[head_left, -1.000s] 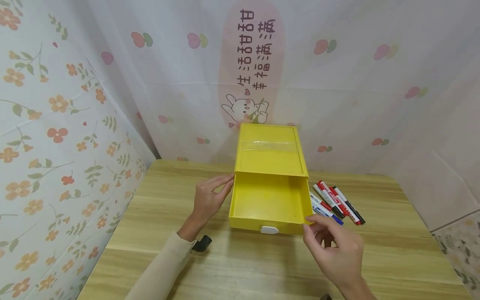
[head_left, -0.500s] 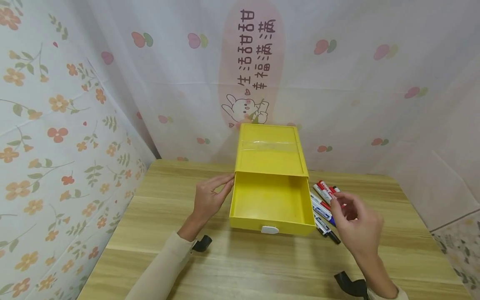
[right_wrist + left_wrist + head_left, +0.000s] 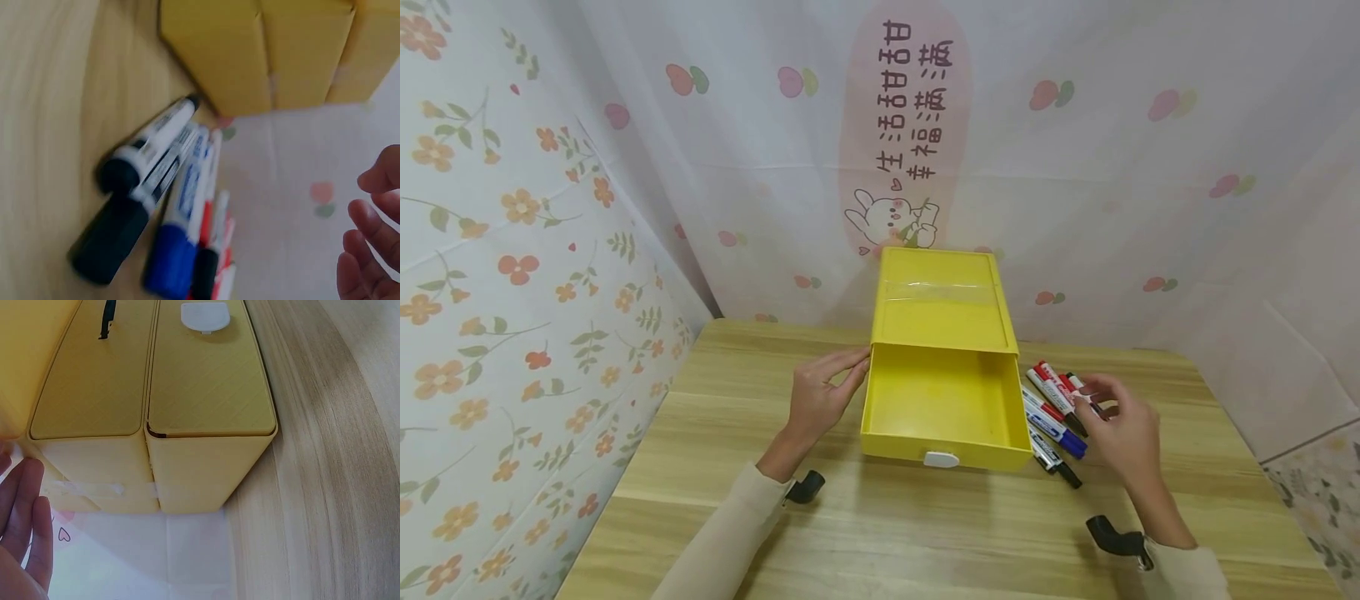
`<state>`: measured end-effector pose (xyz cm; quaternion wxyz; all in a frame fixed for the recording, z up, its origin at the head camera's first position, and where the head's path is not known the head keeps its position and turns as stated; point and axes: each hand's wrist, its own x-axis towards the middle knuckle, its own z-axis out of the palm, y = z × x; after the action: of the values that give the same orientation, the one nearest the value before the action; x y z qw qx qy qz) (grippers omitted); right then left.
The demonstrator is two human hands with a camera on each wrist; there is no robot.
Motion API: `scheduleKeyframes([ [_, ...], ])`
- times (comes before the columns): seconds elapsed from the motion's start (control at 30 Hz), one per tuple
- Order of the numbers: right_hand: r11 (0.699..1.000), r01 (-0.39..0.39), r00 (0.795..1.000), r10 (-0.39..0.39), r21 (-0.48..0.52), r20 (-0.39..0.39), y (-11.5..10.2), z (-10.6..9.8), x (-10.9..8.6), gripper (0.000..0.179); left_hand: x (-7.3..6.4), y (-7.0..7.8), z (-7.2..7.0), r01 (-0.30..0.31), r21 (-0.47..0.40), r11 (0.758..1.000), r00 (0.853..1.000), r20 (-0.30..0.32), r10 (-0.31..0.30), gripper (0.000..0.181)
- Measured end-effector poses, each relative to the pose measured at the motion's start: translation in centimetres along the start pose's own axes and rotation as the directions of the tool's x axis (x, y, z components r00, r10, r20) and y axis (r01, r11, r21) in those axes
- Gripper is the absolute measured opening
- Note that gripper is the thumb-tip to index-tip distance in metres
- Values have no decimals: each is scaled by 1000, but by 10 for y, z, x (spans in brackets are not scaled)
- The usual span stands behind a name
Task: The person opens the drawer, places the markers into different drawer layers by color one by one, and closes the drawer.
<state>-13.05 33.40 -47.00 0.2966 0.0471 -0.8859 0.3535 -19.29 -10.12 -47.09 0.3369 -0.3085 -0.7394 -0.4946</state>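
Observation:
A yellow stacked drawer unit [image 3: 943,300] stands on the table, its top drawer [image 3: 943,396] pulled out with a bare bottom showing. My left hand [image 3: 822,392] touches the unit's left side near the drawer opening, fingers fairly straight; the left wrist view shows its fingers [image 3: 40,519] against the upper part. Right of the unit lies a pile of whiteboard markers [image 3: 1052,417] in black, blue and red. Over the pile's right side hovers my right hand [image 3: 1120,421], fingers loosely bent, nothing between thumb and fingers in the right wrist view.
Lower drawers [image 3: 212,381] are closed below the open one, one with a white pull tab. The wooden table [image 3: 925,542] stretches in front. A patterned curtain [image 3: 775,208] hangs right behind the unit, and a floral one [image 3: 512,292] on the left.
My right hand has left the open drawer's front right corner and moved right and away from me to the markers. The left hand and the drawer have stayed in place.

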Motion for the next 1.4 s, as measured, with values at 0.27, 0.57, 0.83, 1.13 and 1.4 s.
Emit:
scheduleKeyframes([
  [0.27, 989, -81, 989, 96, -125, 115, 32, 2, -3, 32, 2, 4, -1, 4, 15, 1000, 1000, 4, -4, 24],
  [0.57, 978, -85, 975, 122, -192, 188, 54, 12, -10, 28, 3, 3, 0, 1, 12, 1000, 1000, 0, -1, 23],
  [0.83, 971, -71, 971, 120, -229, 208, 60, 17, -13, 28, 1, 2, 0, 5, 21, 1000, 1000, 0, -5, 23],
  [1.13, 958, -71, 965, 137, -278, 225, 63, 16, -14, 28, 1, 3, -1, 13, 14, 1000, 1000, 5, -13, 24],
  [1.4, 952, -81, 959, 155, -294, 237, 68, 17, -14, 30, 0, 1, 0, 4, 6, 1000, 1000, 4, -4, 25],
])
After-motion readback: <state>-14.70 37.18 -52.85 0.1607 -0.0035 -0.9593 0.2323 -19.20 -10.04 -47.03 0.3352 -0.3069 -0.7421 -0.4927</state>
